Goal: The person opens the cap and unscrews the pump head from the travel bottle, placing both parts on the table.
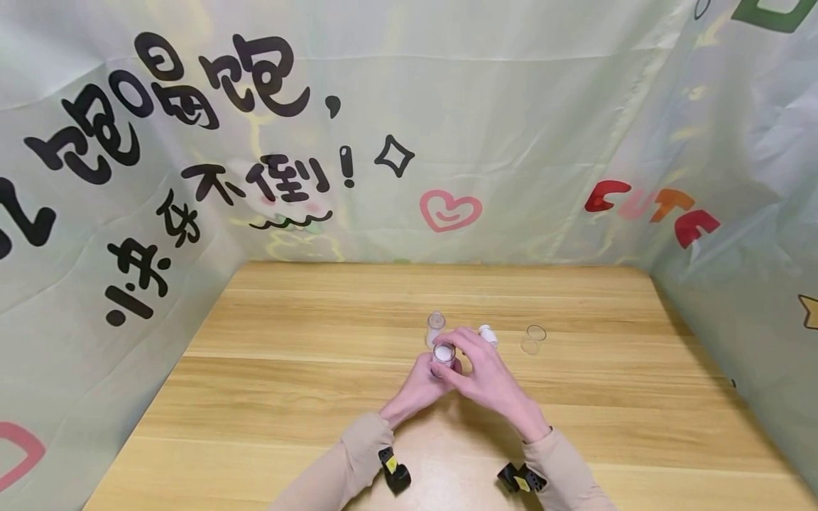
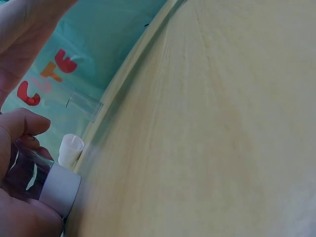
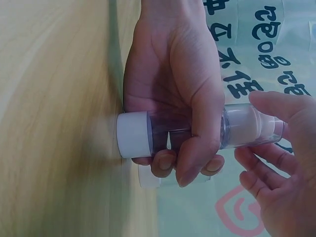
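A clear bottle [image 3: 160,129] with a white end stands upright in my left hand [image 1: 424,380], whose thumb and fingers wrap its middle. Its white end [image 2: 60,190] faces down, close to the table. Over the upper part is a clear cap [image 3: 239,123] with a white piece visible inside. My right hand [image 1: 482,372] pinches this clear cap between thumb and fingertips. Just behind the hands stands a second clear bottle [image 1: 436,325], partly hidden by them. Right of it is a small white piece [image 1: 488,336], partly covered by the right hand in the head view.
A clear, cup-like cap [image 1: 535,339] stands on the wooden table [image 1: 307,397], to the right of the white piece. Printed cloth [image 1: 511,121] hangs behind the table and along both sides.
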Motion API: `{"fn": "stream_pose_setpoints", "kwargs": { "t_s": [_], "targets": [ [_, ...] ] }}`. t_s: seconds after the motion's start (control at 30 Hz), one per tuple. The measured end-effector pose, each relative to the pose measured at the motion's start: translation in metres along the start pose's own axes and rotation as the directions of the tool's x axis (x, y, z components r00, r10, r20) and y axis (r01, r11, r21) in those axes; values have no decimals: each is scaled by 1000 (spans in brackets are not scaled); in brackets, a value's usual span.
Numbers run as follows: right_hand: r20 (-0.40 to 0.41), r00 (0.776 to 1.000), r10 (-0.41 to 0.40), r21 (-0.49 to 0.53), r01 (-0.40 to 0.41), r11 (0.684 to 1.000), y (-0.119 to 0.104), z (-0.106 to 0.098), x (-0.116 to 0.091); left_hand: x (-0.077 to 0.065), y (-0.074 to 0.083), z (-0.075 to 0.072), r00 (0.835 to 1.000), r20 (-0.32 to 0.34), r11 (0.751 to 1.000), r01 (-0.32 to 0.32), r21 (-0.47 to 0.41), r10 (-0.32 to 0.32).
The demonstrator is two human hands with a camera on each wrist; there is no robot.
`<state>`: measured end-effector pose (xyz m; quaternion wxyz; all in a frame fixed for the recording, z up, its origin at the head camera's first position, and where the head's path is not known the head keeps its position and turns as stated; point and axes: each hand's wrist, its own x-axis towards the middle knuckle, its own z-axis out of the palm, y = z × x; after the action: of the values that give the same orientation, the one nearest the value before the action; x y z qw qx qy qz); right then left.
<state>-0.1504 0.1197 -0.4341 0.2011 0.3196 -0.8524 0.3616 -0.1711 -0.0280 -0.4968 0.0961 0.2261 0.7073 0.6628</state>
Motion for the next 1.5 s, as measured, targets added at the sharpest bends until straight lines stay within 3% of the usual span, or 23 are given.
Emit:
{"fn": "stream_pose_setpoints", "kwargs": {
  "t_s": [0.13, 0.43, 0.67, 0.8, 0.93, 1.17, 1.37, 1.5],
  "targets": [
    [-26, 999, -42, 38, 43, 998, 1, 0, 1, -1, 0, 0, 1000, -4, 1000, 18, -5, -18],
    [-188, 974, -126, 136, 153, 979, 0, -6, 7, -1, 0, -1, 1000, 2, 1000, 26, 1, -26],
    [-232, 971, -56, 186, 101, 977, -7, -20, 7, -2, -2, -1, 999, 10, 999, 32, -11, -31],
    [-283, 958, -47, 149, 92, 985, -4, -32, 5, -1, -3, -2, 1000, 14, 1000, -6, 9, 6],
    [-312, 949, -34, 90, 65, 994, 4, -47, 1, -1, -1, -1, 999, -4, 999, 41, 0, -41],
    [-240, 971, 9, -44, -20, 999, 25, -74, -15, -1, 1, 3, 994, -18, 994, 106, -4, -106],
    [-142, 985, 94, -178, -118, 977, 44, -93, -34, -1, 3, 3, 993, -23, 993, 117, 2, -117],
    [-82, 990, 116, -232, -132, 964, 53, -100, -43, -1, 3, 2, 992, -22, 993, 121, -4, -122]
  ]
}}
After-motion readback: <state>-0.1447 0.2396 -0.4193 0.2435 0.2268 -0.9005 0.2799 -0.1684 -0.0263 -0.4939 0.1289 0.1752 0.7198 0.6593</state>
